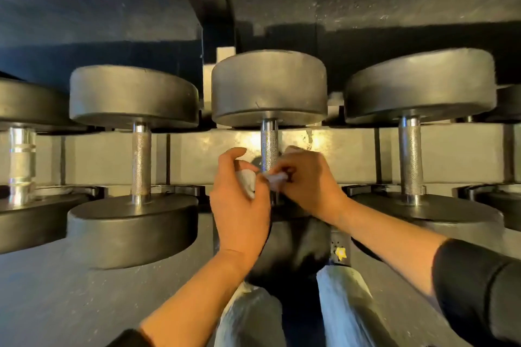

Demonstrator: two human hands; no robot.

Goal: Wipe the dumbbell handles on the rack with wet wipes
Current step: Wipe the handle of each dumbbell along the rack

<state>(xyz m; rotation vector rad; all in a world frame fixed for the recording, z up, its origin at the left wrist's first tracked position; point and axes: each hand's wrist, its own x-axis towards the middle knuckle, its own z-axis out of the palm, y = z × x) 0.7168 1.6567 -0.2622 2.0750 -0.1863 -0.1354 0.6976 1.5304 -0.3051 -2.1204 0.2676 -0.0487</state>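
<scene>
The round rubber dumbbell heads (269, 87) are matte black. The steel dumbbell handles (269, 146) are silver with fine cross-hatched knurling. The crumpled wet wipe (248, 182) is white.

The middle dumbbell (269, 87) lies on the rack (366, 155) with its axis running from 12 to 6 o'clock, its black round head at 12 and its near head mostly hidden. Its knurled steel handle (269, 144) shows bare at the upper end. A white wet wipe (248, 180), bunched and crumpled, sits against the lower handle, stretching from 9 toward 3 o'clock across it. Matching dumbbells lie at 9 o'clock (135, 166) and 3 o'clock (417, 155).
</scene>
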